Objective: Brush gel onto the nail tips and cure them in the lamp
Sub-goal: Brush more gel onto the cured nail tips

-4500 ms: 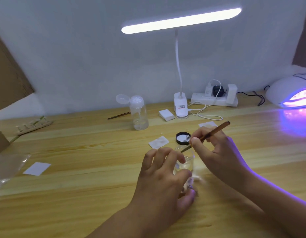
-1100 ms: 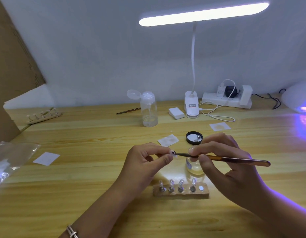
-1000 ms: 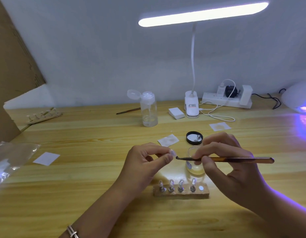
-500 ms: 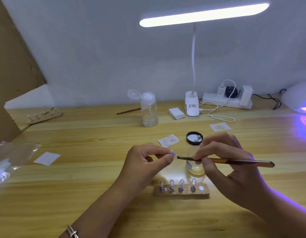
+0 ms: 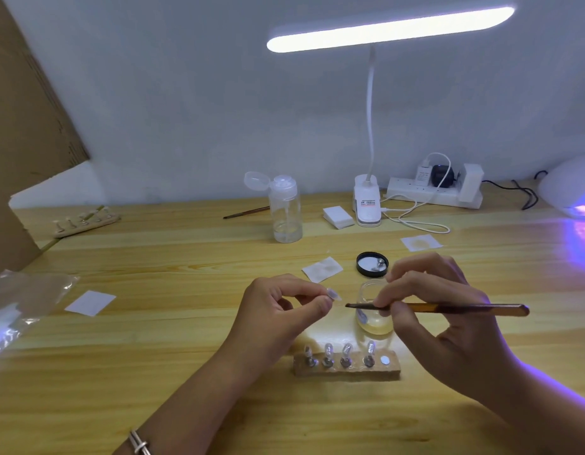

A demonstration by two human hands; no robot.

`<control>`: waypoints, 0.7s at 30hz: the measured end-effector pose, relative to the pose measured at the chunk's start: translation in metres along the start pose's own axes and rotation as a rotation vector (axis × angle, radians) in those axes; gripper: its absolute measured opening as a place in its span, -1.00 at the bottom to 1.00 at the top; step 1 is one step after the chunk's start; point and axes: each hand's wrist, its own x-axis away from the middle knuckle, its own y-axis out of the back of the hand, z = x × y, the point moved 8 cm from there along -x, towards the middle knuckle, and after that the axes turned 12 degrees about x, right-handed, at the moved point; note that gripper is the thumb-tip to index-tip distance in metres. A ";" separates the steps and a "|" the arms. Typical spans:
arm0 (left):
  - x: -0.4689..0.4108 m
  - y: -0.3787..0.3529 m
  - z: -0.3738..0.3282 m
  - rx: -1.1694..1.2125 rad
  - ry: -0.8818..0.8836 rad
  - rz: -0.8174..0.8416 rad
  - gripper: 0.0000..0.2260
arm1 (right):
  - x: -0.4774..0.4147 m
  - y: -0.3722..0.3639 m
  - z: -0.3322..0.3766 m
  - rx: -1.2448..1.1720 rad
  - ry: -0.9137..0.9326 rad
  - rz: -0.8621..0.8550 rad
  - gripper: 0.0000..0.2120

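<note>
Toward the tabletop's (image 5: 160,362) near edge: left hand (image 5: 278,311) pinches a nail tip (image 5: 333,294); right hand (image 5: 462,353) grips the brush (image 5: 468,308), bristles just beside the tip, apart.

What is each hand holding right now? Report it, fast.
Left hand: grip closed, pinching a small clear nail tip.
Right hand: grip closed on a thin brown-handled brush.

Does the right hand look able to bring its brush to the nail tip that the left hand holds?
Probably yes. The right hand holds the brush with its tip pointing at the nail tip pinched by the left hand; only a small open gap lies between them.
</note>
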 end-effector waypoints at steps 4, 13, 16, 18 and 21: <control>0.000 -0.001 0.000 -0.007 0.004 -0.001 -0.86 | 0.000 -0.001 0.003 0.013 0.025 0.012 -0.85; 0.001 0.001 0.000 0.033 -0.007 -0.014 -0.88 | 0.000 0.002 0.000 -0.007 -0.007 -0.008 -0.87; 0.001 0.003 0.004 0.086 0.015 -0.036 -0.92 | -0.003 0.006 0.004 -0.011 0.010 -0.041 -0.86; 0.001 0.002 0.005 0.122 0.019 -0.037 -0.95 | -0.004 0.006 0.007 -0.015 0.032 -0.040 -0.84; 0.000 0.002 0.004 0.150 -0.001 -0.031 -0.94 | -0.002 0.004 0.009 -0.024 0.051 -0.034 -0.81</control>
